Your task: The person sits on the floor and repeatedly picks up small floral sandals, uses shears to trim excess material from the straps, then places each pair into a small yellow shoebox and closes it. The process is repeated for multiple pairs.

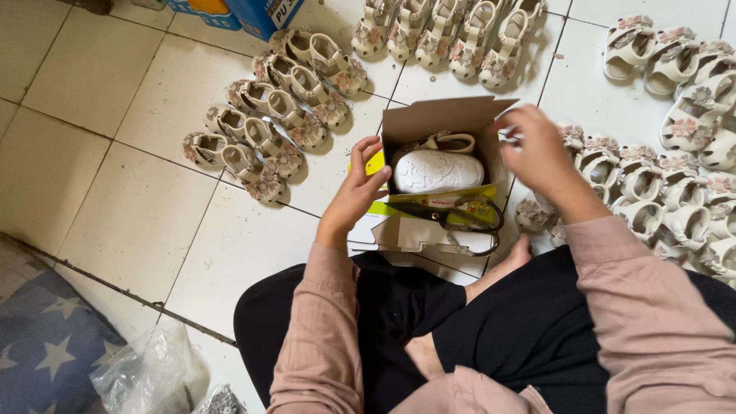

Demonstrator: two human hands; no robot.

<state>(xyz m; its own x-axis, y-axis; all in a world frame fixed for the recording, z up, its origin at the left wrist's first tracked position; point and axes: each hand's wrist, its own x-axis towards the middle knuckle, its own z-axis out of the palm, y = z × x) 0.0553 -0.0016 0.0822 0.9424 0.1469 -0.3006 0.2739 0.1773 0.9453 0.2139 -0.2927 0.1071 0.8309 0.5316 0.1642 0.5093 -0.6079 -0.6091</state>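
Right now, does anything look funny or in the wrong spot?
Yes. A pair of scissors lies across the near edge of the open shoe box, an odd perch for a sharp tool. Inside, one sandal lies sole-up. The other sandals sit in neat rows on the floor.

Open brown cardboard shoebox (448, 119) with yellow-green edge at centre; blue carton (261, 14) top left.
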